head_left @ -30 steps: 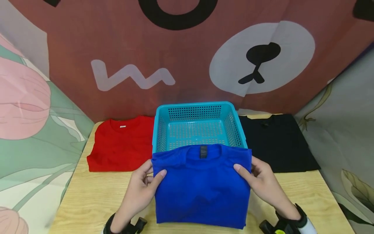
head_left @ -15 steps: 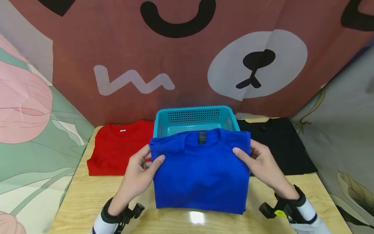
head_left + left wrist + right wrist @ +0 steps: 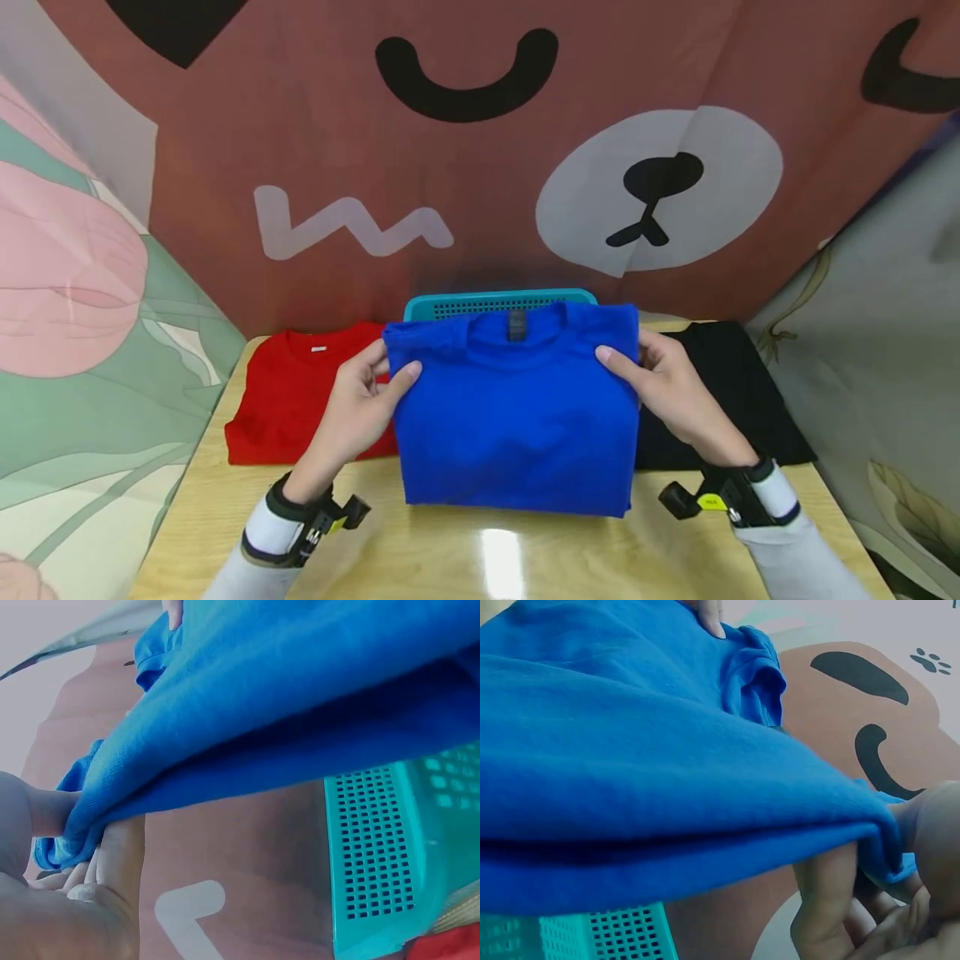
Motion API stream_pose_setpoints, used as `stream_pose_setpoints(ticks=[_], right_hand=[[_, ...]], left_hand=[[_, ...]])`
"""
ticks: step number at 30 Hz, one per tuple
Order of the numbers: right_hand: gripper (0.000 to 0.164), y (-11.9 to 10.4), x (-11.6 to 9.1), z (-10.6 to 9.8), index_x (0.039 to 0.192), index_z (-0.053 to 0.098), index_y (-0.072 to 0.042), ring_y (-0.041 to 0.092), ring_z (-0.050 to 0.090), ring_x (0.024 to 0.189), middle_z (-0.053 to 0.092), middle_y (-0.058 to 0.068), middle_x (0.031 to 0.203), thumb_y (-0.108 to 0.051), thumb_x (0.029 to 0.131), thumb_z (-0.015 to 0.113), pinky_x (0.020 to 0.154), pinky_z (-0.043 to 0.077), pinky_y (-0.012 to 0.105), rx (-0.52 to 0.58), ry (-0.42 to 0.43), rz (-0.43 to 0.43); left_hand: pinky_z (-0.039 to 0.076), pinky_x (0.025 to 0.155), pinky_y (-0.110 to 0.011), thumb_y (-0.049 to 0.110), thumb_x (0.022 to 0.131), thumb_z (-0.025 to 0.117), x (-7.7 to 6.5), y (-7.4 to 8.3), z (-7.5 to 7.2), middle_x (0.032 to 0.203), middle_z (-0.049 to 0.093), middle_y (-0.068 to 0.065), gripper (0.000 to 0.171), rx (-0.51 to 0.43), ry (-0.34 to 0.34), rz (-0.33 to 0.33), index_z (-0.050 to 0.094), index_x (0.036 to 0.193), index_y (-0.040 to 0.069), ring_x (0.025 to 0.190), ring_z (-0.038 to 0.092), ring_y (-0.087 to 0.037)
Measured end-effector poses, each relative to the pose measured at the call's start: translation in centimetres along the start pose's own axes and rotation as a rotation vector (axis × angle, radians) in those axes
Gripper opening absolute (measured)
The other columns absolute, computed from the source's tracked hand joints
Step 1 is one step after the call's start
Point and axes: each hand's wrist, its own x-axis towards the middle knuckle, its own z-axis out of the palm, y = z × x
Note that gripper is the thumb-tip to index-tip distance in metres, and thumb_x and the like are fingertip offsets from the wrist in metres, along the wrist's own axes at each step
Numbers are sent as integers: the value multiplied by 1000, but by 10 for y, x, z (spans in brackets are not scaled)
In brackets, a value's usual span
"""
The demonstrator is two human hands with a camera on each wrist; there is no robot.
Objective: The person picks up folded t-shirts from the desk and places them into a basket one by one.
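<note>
A folded blue T-shirt (image 3: pixel 517 417) hangs between my two hands in the head view, its neckline and dark label at the top. My left hand (image 3: pixel 363 404) pinches its upper left side, thumb in front and fingers behind. On the opposite side my right hand (image 3: pixel 671 387) pinches the shirt the same way. Behind the shirt stands a turquoise plastic basket (image 3: pixel 502 298), mostly hidden in the head view. Both wrist views show the shirt's folded layers gripped at the edge, and the basket (image 3: pixel 375 847) lies below the shirt.
A folded red T-shirt (image 3: pixel 300 400) lies on the wooden table (image 3: pixel 435 558) at the left. A folded black T-shirt (image 3: pixel 727 392) lies at the right. A brown cloth (image 3: pixel 345 142) with a cartoon bear print hangs behind the table.
Both hands have lifted the blue T-shirt and moved it away from me, over the basket, which it now covers almost fully in the head view. The head camera has tilted up slightly.
</note>
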Motion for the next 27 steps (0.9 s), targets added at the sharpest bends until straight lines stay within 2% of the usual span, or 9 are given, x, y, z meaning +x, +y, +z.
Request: stream_pose_setpoints(ticks=[3,7,12,17,22,27], right_hand=[[44,0,10,-1,136,52,-7,26,76,84,72,4,107,-33,101,55,70,62,41,35,-6,14],[47,0,23,-2,140,48,-7,26,76,86,71,4,110,-34,101,55,71,61,44,81,-24,33],[51,3,37,-2,143,44,-7,27,76,90,69,7,117,-34,101,55,72,60,48,121,-58,35],[52,10,53,-5,142,45,-8,29,76,88,70,10,115,-37,100,56,72,60,48,105,-66,50],[54,23,71,-8,143,46,-11,30,76,86,70,11,115,-41,99,57,69,60,50,86,-69,89],[55,38,86,-9,142,47,-11,29,76,83,70,13,112,-43,98,57,68,61,49,50,-54,103]], left_hand=[[61,76,-36,26,97,64,10,-1,-1,120,72,-9,45,2,4,4,50,140,22,83,76,-24],[61,78,-37,28,96,64,23,-3,-5,122,71,-8,47,8,6,-13,50,140,21,87,76,-24],[60,81,-38,32,96,64,38,-10,-14,124,70,-6,49,26,0,-82,48,141,22,96,75,-23],[59,85,-42,31,97,63,55,-24,-18,130,67,-9,53,-26,-24,-135,45,145,19,108,71,-26],[59,83,-44,28,97,63,75,-40,-20,128,67,-11,49,-111,-44,-186,46,142,17,106,72,-28],[59,83,-44,30,99,60,94,-55,-20,124,69,-13,42,-136,-69,-216,49,138,17,103,73,-27]])
